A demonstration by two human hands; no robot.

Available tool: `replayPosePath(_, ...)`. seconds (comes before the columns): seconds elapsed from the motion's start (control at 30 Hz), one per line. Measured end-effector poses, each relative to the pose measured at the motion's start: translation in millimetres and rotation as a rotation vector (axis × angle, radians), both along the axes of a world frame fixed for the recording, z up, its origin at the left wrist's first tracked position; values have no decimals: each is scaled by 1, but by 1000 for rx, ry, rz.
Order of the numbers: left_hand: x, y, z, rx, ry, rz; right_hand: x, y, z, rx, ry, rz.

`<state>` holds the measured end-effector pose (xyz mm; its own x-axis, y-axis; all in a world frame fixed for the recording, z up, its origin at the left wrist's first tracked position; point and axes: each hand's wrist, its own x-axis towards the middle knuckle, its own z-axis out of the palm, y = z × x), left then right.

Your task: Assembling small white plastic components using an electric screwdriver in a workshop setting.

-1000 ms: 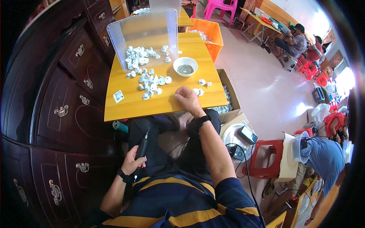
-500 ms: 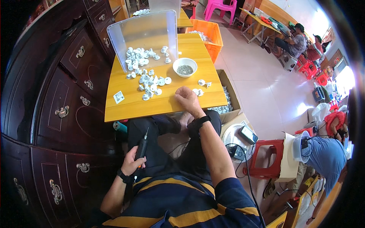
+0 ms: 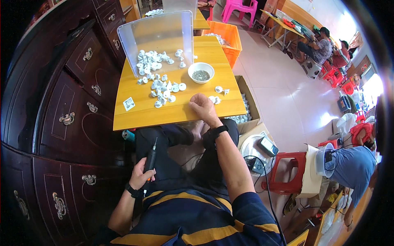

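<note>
My left hand [image 3: 141, 177] is wrapped around a slim black electric screwdriver [image 3: 150, 160] held above my left thigh, its thin bit pointing up and away. On the near right part of the yellow table [image 3: 139, 117] rests my right hand [image 3: 202, 108], fingers curled in. The curl hides whatever is between them. Just beyond its fingers lie white round plastic parts [image 3: 214, 99], with two more white parts [image 3: 221, 90] farther off. A loose group of the same white parts [image 3: 165, 88] is left of the hand. A white bowl [image 3: 200, 65] of small metal screws [image 3: 200, 75] stands behind it.
A clear plastic bin [image 3: 156, 33] lies tipped toward me, white parts spilling out. Right of the table is a cardboard box [image 3: 255, 107] of white parts; behind it, an orange crate [image 3: 233, 37]. A dark cabinet [image 3: 61, 135] stands close left. A red stool [image 3: 289, 172] and seated people are at right.
The screwdriver and my left hand have shifted slightly left. My right hand stays in place. At right, a person in blue has moved an arm.
</note>
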<state>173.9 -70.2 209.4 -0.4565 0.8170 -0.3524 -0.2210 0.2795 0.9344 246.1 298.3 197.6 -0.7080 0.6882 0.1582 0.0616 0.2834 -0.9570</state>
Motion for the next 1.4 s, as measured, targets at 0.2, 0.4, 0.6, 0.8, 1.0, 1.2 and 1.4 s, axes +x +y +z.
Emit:
replayPosePath(0.2, -2, -8, -5, -6, 9, 48, 1, -3, 5, 26, -3, -9)
replayPosePath(0.4, -5, -18, -5, -20, -19, 99, 0, -2, 4, 33, -18, -17)
replayPosePath(0.6, -3, -15, -1, 18, -15, 110, 2, -3, 9, 9, -50, -21)
replayPosePath(0.8, -5, -20, -3, 3, -15, 89, 0, -3, 7, 16, -28, 3)
replayPosePath(1.0, -3, -16, -2, 9, 9, 55, -2, -2, 8, 69, -90, 8)
replayPosePath(1.2, -3, 1, 0, 82, 15, -63, -2, -17, 12, -198, 96, 141)
replayPosePath(1.4, 5, 36, 26, 155, 64, -147, 14, -64, 27, -584, 262, 354)
